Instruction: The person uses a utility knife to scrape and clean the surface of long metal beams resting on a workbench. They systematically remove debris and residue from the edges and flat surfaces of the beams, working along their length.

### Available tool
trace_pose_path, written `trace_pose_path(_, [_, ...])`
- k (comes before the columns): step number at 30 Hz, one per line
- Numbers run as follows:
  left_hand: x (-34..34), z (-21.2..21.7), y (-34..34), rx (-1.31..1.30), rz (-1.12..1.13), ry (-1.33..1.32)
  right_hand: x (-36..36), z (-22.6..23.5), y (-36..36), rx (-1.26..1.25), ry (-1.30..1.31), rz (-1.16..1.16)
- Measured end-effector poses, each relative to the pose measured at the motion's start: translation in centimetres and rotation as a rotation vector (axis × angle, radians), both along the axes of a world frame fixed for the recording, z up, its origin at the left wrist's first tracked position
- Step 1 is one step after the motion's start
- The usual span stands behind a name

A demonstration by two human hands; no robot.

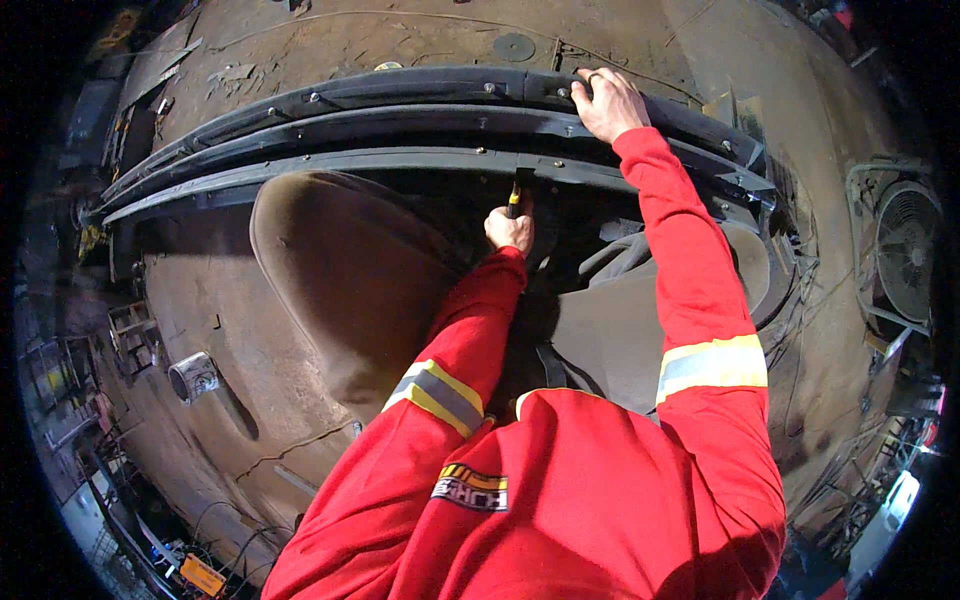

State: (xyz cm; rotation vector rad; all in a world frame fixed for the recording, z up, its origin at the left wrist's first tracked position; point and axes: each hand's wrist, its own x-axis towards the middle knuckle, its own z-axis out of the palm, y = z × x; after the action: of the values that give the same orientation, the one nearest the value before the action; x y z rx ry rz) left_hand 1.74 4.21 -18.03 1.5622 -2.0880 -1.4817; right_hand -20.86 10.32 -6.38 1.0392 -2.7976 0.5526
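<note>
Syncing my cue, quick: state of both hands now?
Left hand: closed, holding a black-and-yellow tool.
Right hand: on the farthest dark rail; whether gripping cannot be told.

- Strong light hits the red shirt [580, 490] below the dark rails [400, 120].
- A can [193, 378], below the rails' left end, casts its shadow away from them.
- Black shadow fills the space just below the rails' middle.
- Fisheye bows the rails; around them the view softens, then blackens.

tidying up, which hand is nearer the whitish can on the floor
Left. The left hand, holding a tool, is ahead and right of the can; the right hand is farther right and forward, on the dark rail.
</note>
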Motion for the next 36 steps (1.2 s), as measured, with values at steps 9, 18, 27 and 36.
trace_pose_path(9, [2.4, 2.0, 3.0, 0.209, 0.002, -0.147, 2.0, -1.1, 0.1, -0.055, 0.238, -0.006])
trace_pose_path(18, [7.9, -5.4, 2.2, 0.647, -0.083, 0.120, 1.2, -1.2, -0.5, -0.014, 0.149, -0.053])
trace_pose_path(27, [8.2, 18.4, -0.6, 0.347, -0.252, 0.341, 0.2, 0.6, -2.4, 0.040, 0.064, -0.035])
trace_pose_path(36, [2.1, 28.3, -11.3, 0.160, -0.290, 0.680, -0.8, 1.6, -2.4, 0.173, -0.087, -0.073])
